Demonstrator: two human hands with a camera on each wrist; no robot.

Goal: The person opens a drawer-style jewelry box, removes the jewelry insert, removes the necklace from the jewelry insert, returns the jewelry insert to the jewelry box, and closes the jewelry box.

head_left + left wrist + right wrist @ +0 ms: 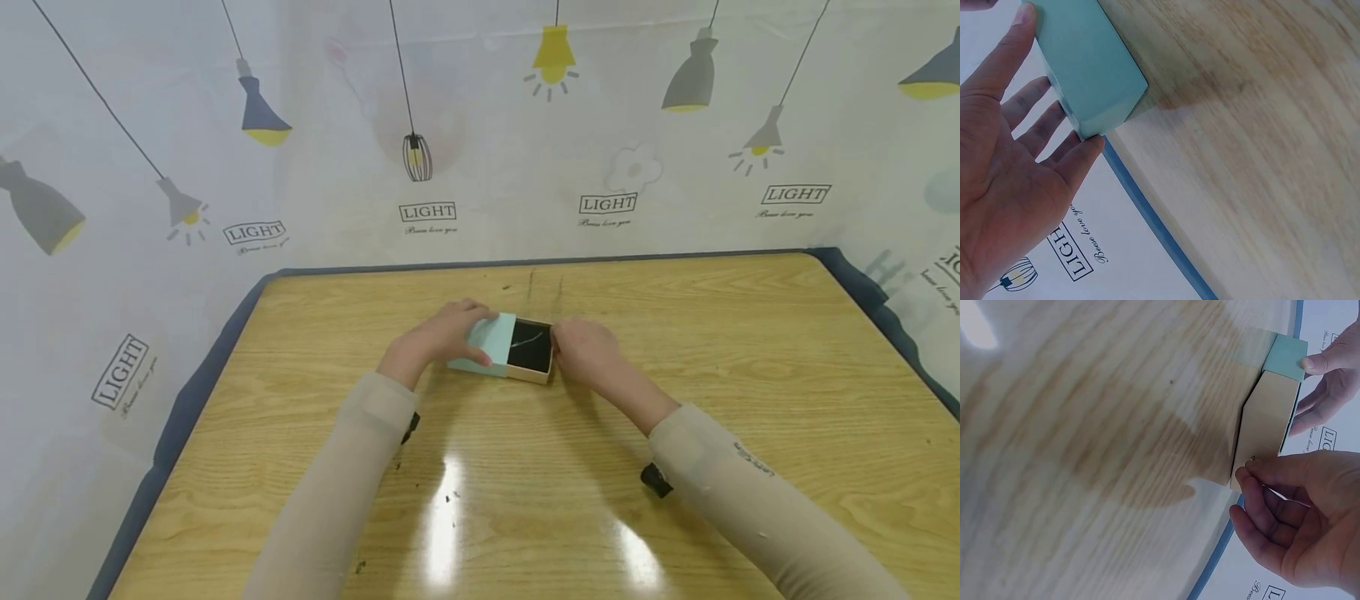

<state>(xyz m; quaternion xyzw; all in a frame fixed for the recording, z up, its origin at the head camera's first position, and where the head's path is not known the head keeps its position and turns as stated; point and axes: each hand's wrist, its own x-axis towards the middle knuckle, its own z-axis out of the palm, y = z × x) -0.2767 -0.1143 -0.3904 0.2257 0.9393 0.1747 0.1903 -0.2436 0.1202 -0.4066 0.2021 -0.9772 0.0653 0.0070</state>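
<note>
A mint-green box sleeve [497, 337] lies on the table with its beige drawer [527, 374] slid partway out to the right. Black lining [532, 354] fills the drawer, and a thin pale line crosses it. My left hand [442, 333] holds the sleeve, thumb on the near side and fingers on the far side; the left wrist view shows the fingertips along the sleeve [1091, 62]. At the drawer's outer end, my right hand [588, 350] pinches with thumb and forefinger. In the right wrist view those fingertips meet at the end of the drawer [1266, 419].
The wood-grain table [750, 350] has glossy reflections and small dark marks. Behind it and at both sides hangs a white cloth [495, 225] printed with lamps. A dark blue edge [202, 400] runs round the tabletop.
</note>
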